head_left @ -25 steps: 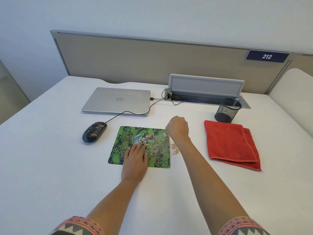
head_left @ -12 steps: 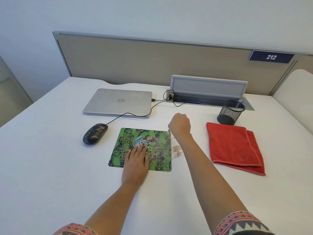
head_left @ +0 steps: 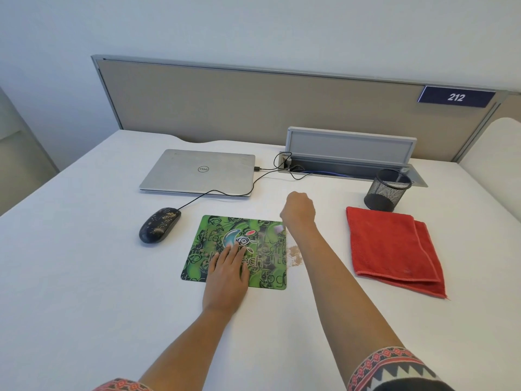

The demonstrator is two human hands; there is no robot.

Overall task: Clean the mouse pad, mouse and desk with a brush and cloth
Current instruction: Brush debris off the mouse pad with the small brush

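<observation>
Crumbs [head_left: 294,254] lie on the desk [head_left: 84,277] just beside the mouse pad's [head_left: 214,235] right edge. Left hand [head_left: 227,276] presses flat, fingers spread, on the pad. Right hand [head_left: 298,211] hovers fisted at its far corner; a blurred brush tip [head_left: 279,228] shows beneath its grip.

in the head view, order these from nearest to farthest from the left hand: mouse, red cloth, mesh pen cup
From the left hand, flat on the mouse pad:
1. mouse, on the desk to the left and a little beyond the pad
2. red cloth, to the right, past the right forearm
3. mesh pen cup, far right, behind the cloth
</observation>
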